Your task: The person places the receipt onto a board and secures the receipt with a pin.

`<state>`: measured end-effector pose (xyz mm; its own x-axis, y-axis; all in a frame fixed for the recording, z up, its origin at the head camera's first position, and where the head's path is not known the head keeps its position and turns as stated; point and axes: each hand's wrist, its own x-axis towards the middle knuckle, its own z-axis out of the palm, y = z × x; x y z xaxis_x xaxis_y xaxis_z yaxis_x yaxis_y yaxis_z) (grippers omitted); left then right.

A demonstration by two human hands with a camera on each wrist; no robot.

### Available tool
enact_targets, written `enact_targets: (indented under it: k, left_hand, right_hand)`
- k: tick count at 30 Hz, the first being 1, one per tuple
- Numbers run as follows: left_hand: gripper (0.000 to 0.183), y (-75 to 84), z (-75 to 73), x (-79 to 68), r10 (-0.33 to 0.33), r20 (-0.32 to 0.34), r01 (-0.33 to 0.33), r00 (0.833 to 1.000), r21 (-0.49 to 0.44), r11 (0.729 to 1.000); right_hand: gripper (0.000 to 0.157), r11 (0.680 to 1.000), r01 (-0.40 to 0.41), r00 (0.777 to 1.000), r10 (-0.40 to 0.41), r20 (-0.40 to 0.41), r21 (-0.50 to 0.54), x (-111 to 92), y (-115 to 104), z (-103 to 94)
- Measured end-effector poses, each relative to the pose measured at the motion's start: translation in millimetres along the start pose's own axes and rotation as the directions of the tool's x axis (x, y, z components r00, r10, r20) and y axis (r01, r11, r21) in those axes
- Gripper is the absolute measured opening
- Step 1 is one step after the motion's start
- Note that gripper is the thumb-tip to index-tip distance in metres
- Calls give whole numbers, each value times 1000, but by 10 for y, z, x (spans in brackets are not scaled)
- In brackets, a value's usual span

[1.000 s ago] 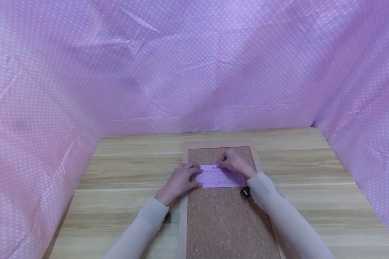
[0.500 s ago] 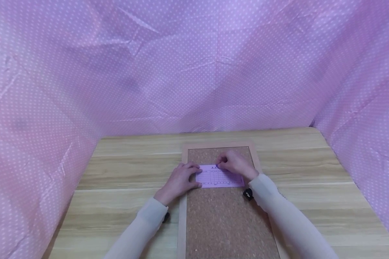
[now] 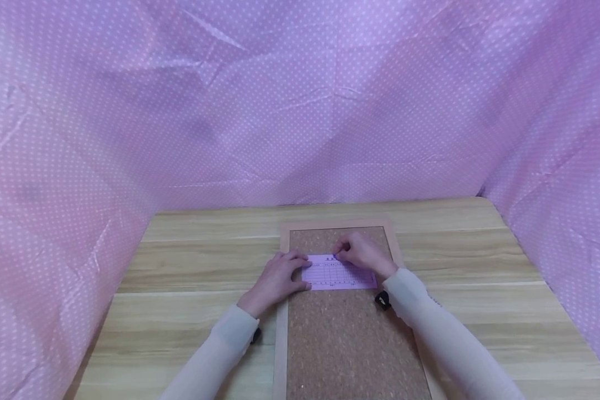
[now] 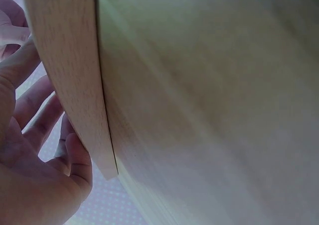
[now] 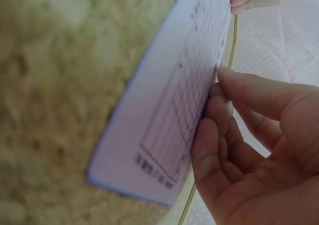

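A pale purple printed form with a ruled grid lies across the upper part of a wood-framed cork board. My left hand holds down its left end, with extended fingers at the upper corner and the thumb at the lower one. At the form's top edge, near the middle, my right hand pinches what looks like a small dark pushpin, mostly hidden by the thumb and forefinger. The other right fingers rest curled along the form. The left wrist view shows the left hand beside the board's wooden frame.
Under the board is a light wood-grain table. Pink dotted cloth hangs behind the table and on both sides. A black piece is worn at the right wrist, and another at the left.
My right wrist and sleeve have shifted slightly right and down, while the fingertips stay at the form's top edge. The left hand and the form hold nearly the same place.
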<state>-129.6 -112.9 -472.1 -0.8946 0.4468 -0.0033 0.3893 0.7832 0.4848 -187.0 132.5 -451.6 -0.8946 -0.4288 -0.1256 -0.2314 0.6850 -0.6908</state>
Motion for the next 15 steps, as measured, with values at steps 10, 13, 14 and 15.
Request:
enact_targets:
  k: [10,13,14,15]
  left_hand:
    - [51,-10,-2,-4,2,5,-2,1000,-3,1000]
    - [52,-12,-3,-5,-1,8,1,1000,-3,1000]
    - [52,-12,-4,-6,-2,8,2,1000,-4,1000]
    - [51,-11,-4,-8,0,6,0,1000,-4,1000]
  right_hand:
    - [12,1000,-18,1000,18,6,11,6,25,-10]
    - [13,1000,-21,1000,21,13,15,13,26,-10]
    - [13,1000,-23,1000,22,13,15,16,25,-8]
    - [14,1000,-23,1000,23,13,13,21,24,-5]
